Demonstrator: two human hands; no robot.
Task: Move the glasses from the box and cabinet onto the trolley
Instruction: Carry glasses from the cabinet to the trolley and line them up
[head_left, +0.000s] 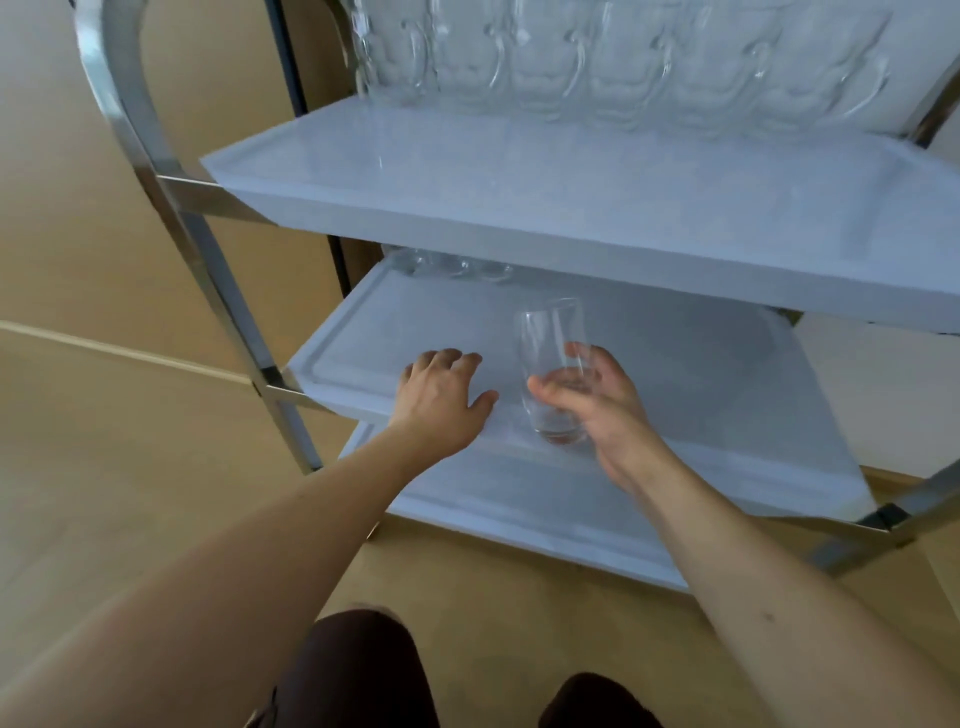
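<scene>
A three-shelf trolley (519, 208) with white shelves and a steel frame fills the view. My right hand (597, 400) grips a clear tumbler (551, 343) around its lower half, holding it tilted just above the front of the middle shelf (701, 374). My left hand (441, 400) rests palm down on the front left of that same shelf, holding nothing. Several glass mugs with handles (623, 57) stand in a row at the back of the top shelf. A few more glasses (452, 262) sit at the back left of the middle shelf, mostly hidden under the top shelf.
The steel handle and posts (135, 135) rise on the trolley's left; another post (893, 525) is at the right. The bottom shelf (519, 514) shows below. Beige floor surrounds the trolley, and my knees (363, 670) are at the frame's bottom.
</scene>
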